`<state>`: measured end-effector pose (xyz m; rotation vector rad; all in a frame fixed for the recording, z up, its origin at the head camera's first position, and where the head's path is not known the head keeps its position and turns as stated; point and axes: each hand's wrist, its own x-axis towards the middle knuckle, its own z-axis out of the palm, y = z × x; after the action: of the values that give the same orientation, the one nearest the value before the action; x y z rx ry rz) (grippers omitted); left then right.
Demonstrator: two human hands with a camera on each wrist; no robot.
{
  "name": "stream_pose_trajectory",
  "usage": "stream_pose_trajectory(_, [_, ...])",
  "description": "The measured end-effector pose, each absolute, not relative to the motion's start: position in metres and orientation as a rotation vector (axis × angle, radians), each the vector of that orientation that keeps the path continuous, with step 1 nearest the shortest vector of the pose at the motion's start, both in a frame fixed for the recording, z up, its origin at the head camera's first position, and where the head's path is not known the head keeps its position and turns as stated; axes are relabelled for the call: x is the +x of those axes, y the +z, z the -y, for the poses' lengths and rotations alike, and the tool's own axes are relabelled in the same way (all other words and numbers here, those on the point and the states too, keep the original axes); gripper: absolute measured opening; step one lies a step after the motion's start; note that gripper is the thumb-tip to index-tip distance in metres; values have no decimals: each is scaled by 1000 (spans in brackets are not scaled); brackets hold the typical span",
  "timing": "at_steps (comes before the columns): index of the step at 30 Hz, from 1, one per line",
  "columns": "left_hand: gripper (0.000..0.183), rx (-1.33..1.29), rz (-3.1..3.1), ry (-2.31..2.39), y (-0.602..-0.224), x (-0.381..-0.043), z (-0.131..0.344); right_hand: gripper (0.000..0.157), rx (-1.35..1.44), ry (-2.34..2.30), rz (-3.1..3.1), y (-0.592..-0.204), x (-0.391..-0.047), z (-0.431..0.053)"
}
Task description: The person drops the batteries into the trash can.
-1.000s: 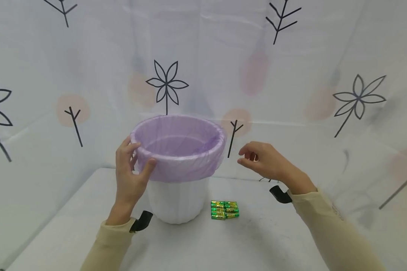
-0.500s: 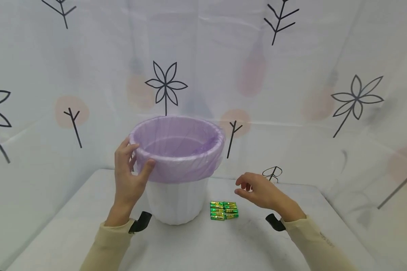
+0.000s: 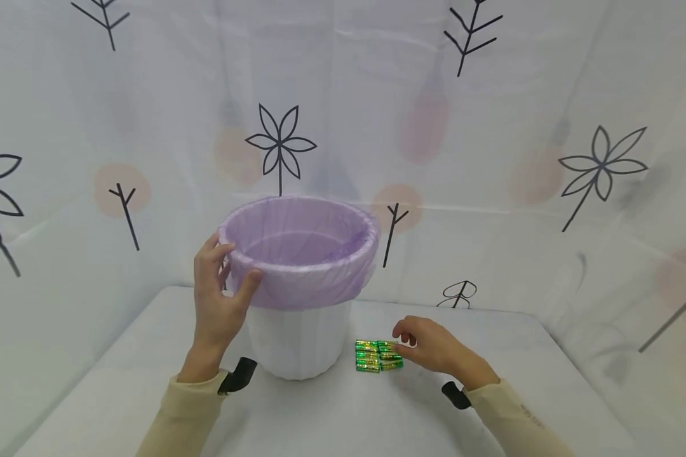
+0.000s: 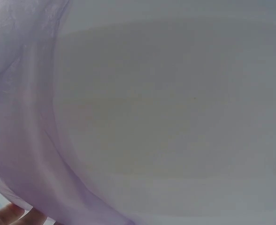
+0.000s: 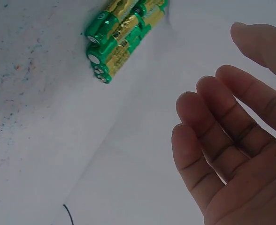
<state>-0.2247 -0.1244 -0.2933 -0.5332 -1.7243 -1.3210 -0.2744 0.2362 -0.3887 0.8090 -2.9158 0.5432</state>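
Note:
A white trash bin (image 3: 300,346) stands upright on the table, lined with a purple plastic bag (image 3: 305,289) folded down over its rim. My left hand (image 3: 217,301) holds the bin's left side near the rim, thumb in front and fingers spread along the liner. To the right of the bin lie several green and gold batteries (image 3: 368,357) in two columns. Beside them is my right hand (image 3: 431,344), its thumb tip overlapping the right column in the head view. In the right wrist view its loosely bent fingers (image 5: 189,110) hold nothing, apart from the batteries.
The white table (image 3: 343,419) reaches back to a white cloth backdrop (image 3: 337,95) printed with flowers and twigs. Dark wrist mounts (image 3: 456,395) stick out from both sleeves. The bin wall (image 4: 175,103) fills most of the left wrist view.
My right hand has come down and slightly left, from beside the bin's rim to the batteries. My left hand and the bin have stayed in place.

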Motion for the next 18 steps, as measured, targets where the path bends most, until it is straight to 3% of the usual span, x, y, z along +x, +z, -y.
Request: stream_pose_trajectory(18, [51, -524, 1752, -1307, -293, -224, 125, 22, 819, 594, 3006, -425, -285, -236])
